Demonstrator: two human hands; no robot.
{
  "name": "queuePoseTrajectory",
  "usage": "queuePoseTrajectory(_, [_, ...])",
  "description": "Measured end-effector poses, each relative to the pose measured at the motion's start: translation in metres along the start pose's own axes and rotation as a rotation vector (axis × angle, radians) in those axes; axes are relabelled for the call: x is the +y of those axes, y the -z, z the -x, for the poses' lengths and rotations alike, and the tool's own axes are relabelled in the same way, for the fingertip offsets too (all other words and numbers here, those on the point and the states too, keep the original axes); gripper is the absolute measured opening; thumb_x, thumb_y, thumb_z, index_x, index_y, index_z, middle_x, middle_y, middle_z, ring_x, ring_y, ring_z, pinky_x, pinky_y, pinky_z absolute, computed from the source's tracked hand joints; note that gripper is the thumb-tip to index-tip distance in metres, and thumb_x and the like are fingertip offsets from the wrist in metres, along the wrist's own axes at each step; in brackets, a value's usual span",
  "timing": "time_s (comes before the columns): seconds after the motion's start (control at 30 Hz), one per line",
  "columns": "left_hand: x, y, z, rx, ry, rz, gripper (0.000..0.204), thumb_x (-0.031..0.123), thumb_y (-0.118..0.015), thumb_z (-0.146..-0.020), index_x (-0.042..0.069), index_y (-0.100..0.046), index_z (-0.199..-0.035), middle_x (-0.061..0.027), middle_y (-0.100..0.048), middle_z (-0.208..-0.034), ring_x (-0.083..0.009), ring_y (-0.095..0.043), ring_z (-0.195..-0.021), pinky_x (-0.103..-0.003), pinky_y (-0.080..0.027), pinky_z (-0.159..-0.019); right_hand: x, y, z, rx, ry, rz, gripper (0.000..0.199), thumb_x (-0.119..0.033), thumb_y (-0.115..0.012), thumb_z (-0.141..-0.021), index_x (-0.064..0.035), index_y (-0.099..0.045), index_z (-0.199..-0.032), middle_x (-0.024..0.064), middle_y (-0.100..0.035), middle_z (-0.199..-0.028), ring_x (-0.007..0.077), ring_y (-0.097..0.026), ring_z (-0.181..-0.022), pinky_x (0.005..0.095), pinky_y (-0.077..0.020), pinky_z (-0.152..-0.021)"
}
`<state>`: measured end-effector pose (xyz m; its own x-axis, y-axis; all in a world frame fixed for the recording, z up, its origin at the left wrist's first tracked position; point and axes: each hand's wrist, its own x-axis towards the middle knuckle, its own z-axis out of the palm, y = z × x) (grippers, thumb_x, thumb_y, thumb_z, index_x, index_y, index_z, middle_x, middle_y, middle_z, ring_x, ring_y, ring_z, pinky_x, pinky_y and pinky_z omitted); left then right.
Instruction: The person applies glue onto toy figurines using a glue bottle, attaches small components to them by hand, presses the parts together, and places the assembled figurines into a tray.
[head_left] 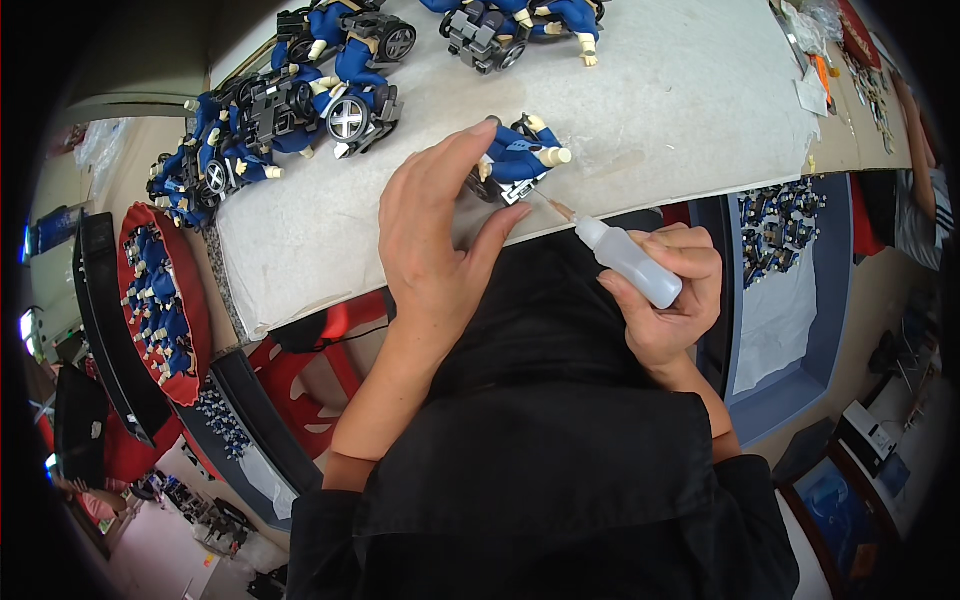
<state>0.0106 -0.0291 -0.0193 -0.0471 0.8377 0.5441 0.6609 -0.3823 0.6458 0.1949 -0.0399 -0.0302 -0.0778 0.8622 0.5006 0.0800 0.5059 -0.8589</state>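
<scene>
Left hand (432, 235) pinches blue toy figure (518, 160); right hand (672, 300) angles squeeze bottle (630, 263).

The person wears a black top, plain and loose, with soft folds across the front. Its sleeves are short: the left sleeve (335, 520) ends at about the elbow, and the right sleeve (755, 500) ends at about the same height, so both forearms are bare below the top. The left hand (435, 235) and the right hand (670, 300) are bare too, with no gloves, rings or watch showing. The fingernails are short and plain. No print or marking shows on the black cloth.
</scene>
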Motion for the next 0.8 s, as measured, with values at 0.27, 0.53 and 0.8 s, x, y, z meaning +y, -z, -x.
queuePoseTrajectory(0.27, [0.001,0.003,0.0,-0.053,0.003,-0.023,0.065,0.0,-0.076,-0.062,0.0,-0.044,-0.119,-0.0121,-0.05,-0.12,-0.0212,-0.052,-0.107,-0.03,-0.042,-0.09,0.001,-0.002,-0.001,0.021,0.016,-0.032,0.043,0.005,-0.076,-0.061,-0.0026,-0.051,-0.095,0.0094,-0.052,-0.087,0.0156,-0.057,-0.077,0.0248,-0.0491,-0.069])
queuePoseTrajectory(0.53, [0.002,0.003,0.001,-0.067,0.0,-0.028,0.066,0.0,-0.075,-0.062,0.0,-0.043,-0.12,-0.0124,-0.05,-0.12,-0.0215,-0.051,-0.108,-0.03,-0.042,-0.09,0.002,-0.002,0.0,0.017,0.015,-0.028,0.043,0.005,-0.076,-0.061,-0.0023,-0.051,-0.095,0.0099,-0.053,-0.087,0.0161,-0.057,-0.078,0.025,-0.0487,-0.068])
queuePoseTrajectory(0.8, [0.002,-0.005,-0.006,0.034,0.029,0.029,0.059,0.002,-0.074,-0.058,0.005,-0.051,-0.113,-0.0088,-0.058,-0.108,-0.0273,-0.055,-0.093,-0.034,-0.041,-0.08,-0.002,0.009,-0.001,0.007,0.023,0.012,0.044,0.002,-0.076,-0.062,-0.0031,-0.048,-0.096,0.0117,-0.052,-0.089,0.0181,-0.056,-0.08,0.0261,-0.0481,-0.068])
